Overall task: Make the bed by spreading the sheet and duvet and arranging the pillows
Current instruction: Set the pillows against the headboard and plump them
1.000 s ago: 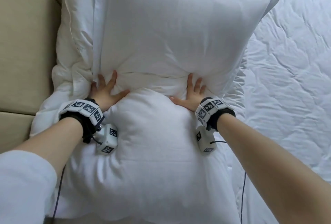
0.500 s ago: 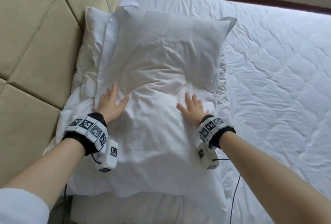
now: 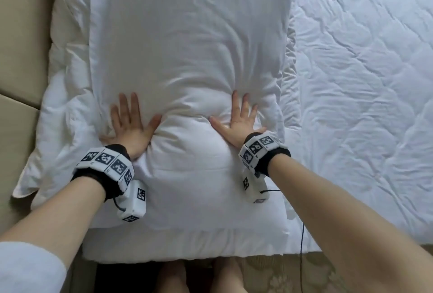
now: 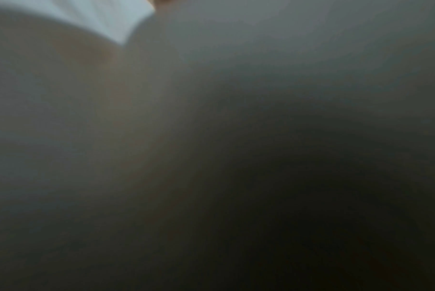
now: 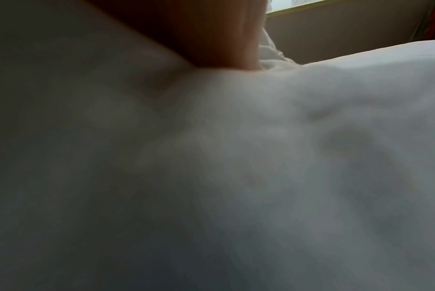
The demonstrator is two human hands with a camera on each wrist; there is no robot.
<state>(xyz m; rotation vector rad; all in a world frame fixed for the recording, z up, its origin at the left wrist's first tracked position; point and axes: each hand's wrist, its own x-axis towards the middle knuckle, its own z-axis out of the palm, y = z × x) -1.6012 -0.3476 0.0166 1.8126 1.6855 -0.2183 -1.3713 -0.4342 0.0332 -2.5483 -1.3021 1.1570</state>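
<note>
A white pillow (image 3: 187, 46) lies lengthwise on top of a second white pillow (image 3: 68, 86) at the head of the bed. My left hand (image 3: 131, 126) presses flat on its near left part, fingers straight and spread. My right hand (image 3: 239, 119) presses flat on its near right part, fingers also straight. The fabric dents and bulges between the two hands. A white quilted duvet (image 3: 363, 86) covers the bed to the right. The left wrist view is dark and blurred. The right wrist view shows blurred white pillow fabric (image 5: 311, 137) under my right hand (image 5: 211, 35).
A beige padded headboard (image 3: 21, 58) runs along the left. The near edge of the bed (image 3: 187, 255) is just below the pillow, with patterned floor (image 3: 293, 276) and my feet beneath. A black cable (image 3: 302, 245) hangs from my right wrist.
Both hands have stayed flat on the pillow's near part while my head moved closer over it. The right hand now presses nearer the pillow's right edge.
</note>
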